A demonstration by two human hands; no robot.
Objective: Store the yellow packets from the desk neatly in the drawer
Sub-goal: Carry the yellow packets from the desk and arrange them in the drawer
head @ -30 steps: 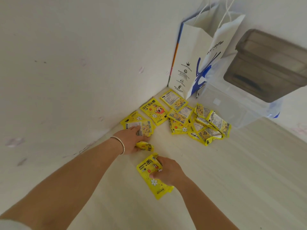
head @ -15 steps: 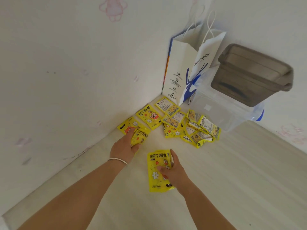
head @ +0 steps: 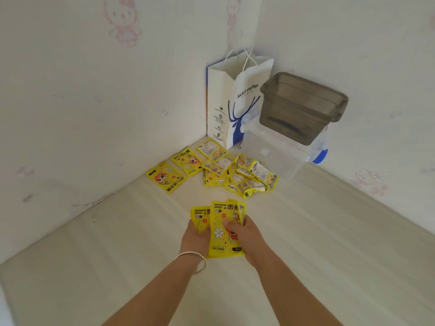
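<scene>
Over the pale desk (head: 329,243), my left hand (head: 195,236) has lifted its packet (head: 199,217) beside the stack (head: 226,231) pinched in my right hand (head: 247,234), so gathering has begun, though the remaining yellow packets (head: 219,170) lie scattered by the corner and no drawer shows.

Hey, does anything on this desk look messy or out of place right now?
Yes. The yellow packets by the corner lie scattered, overlapping at odd angles, some crumpled, next to the paper bag. The grey tub sits tilted on the clear box. Both hands hold more packets.
</scene>
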